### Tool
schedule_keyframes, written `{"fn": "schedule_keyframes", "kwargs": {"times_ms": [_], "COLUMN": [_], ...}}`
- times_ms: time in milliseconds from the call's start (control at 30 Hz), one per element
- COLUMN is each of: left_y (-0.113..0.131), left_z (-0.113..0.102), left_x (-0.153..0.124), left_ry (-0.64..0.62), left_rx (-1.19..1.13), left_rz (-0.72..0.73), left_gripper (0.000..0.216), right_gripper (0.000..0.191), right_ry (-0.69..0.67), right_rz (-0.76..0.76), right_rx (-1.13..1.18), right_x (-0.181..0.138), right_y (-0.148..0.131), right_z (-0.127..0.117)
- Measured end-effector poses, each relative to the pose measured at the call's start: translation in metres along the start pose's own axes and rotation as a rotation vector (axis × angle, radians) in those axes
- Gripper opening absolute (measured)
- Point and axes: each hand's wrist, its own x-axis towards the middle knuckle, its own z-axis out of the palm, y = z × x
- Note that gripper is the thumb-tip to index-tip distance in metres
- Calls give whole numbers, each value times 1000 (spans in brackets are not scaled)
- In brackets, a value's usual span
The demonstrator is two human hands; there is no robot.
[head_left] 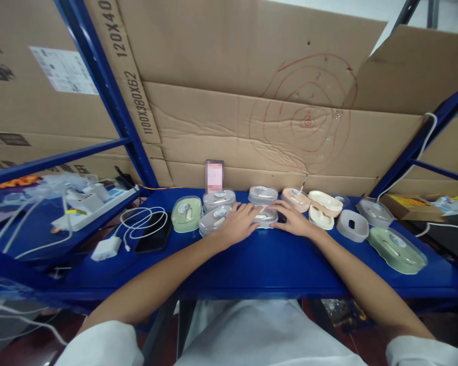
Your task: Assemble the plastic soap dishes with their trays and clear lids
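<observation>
My left hand [238,222] and my right hand [292,218] lie on the blue shelf [259,264], both touching a small grey lidded soap box [266,216] between them. The fingers of each hand curl round that box from either side. More oval boxes stand close by: a grey one [212,219] just left of my left hand, a green one [187,214], two grey ones [219,199] [263,194] behind, and a peach one [295,199].
To the right lie a cream box with its lid ajar [322,207], a grey tray [352,225], a clear-lidded box [374,212] and a green box [397,248]. A black phone [153,234], white cable [139,222] and charger [106,248] lie left. Cardboard [252,117] backs the shelf.
</observation>
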Motion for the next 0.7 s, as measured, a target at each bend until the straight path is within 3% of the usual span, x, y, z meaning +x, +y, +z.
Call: {"fn": "schedule_keyframes", "kwargs": {"times_ms": [167,300,367,600,700], "left_y": [4,2,-1,-1,-3], "left_z": [-4,2,5,8,4], "left_x": [2,3,3,0,2], "left_ry": [51,52,48,73,108], "left_rx": [-56,-66,-65,-37,7], "left_rz": [-14,-31,-35,-51,-85], "left_gripper": [38,29,26,33,31], "right_gripper": [74,44,40,61,62], "right_ry": [124,79,27,90,30], "right_rz": [42,-34,-57,23,49], "right_rx": [33,-151,-188,-246,-240], "right_x": [-13,-12,-11,-13,-14], "right_y": [-11,-34,-43,-46,-44], "right_z": [-21,-15,-7,0,0]}}
